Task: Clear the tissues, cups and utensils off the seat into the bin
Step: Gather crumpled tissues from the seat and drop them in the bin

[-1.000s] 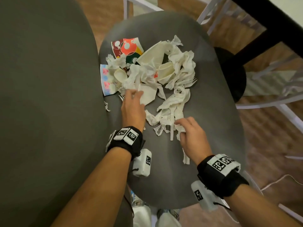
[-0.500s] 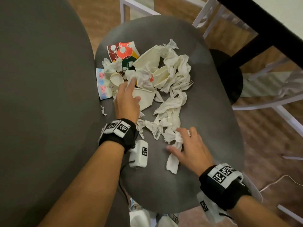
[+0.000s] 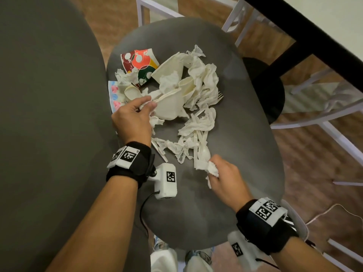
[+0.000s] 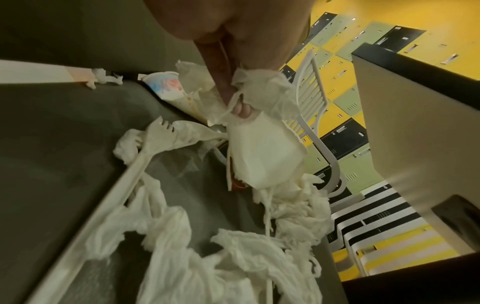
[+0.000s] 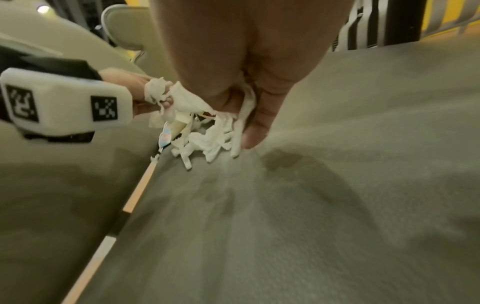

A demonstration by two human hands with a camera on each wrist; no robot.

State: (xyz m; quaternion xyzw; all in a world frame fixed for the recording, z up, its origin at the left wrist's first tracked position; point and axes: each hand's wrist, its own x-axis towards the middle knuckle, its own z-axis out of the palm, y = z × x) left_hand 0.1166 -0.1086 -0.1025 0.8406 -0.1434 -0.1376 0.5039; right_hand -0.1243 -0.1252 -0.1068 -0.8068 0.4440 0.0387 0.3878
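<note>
Left hand: the left hand (image 3: 131, 119) pinches a tissue and the rim of a flattened white cup (image 3: 170, 107).
Right hand: the right hand (image 3: 228, 182) closes its fingers around a tissue wad (image 3: 213, 169).
Seat: the grey seat (image 3: 245, 146) carries the tissues (image 3: 198, 122), near its centre.
Printed cup: a coloured cup (image 3: 139, 62) lies at 11 o'clock of the pile.
Fork: a white fork (image 4: 140, 152) lies among the tissues.
</note>
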